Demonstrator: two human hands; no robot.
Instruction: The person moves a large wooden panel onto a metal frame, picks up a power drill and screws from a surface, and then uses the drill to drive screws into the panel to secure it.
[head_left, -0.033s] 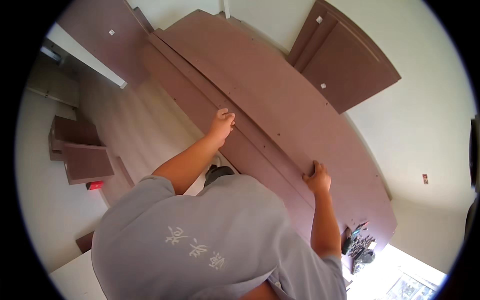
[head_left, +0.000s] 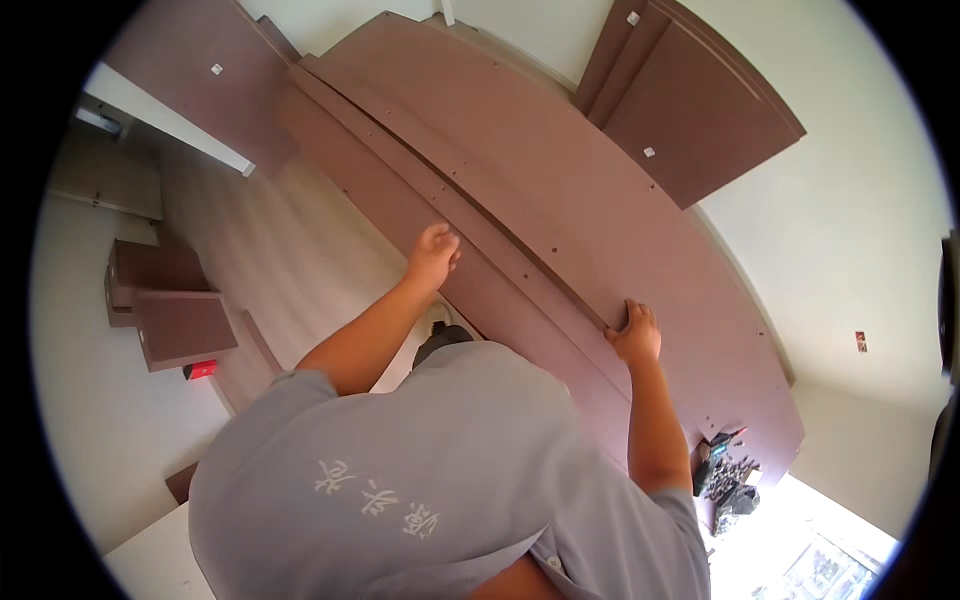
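My left hand [head_left: 434, 256] is closed in a loose fist above the near edge of a narrow brown strip [head_left: 513, 268]. Whatever its curled fingers hold, if anything, is hidden. On the right, my right hand [head_left: 640, 335] lies on a wide brown panel [head_left: 550, 180], fingers on the top face and thumb spread toward its long near edge. A dark gap runs along that edge beside the strip. Another brown board [head_left: 385, 205] lies beneath, on my side. Small dark holes or fittings dot the panel and the strip.
Tools and many small dark fittings [head_left: 728, 477] lie at the panel's right end, beside a dark plastic bag [head_left: 738, 502]. More brown boards [head_left: 680, 120] lean on the far wall. Brown pieces [head_left: 185, 328] and a small red box [head_left: 200, 370] sit at the left, past the wood floor [head_left: 270, 230].
My left hand has dropped slightly toward me, its fingers curled more tightly. My right hand stays on the panel's edge. The whole view has shifted a little.
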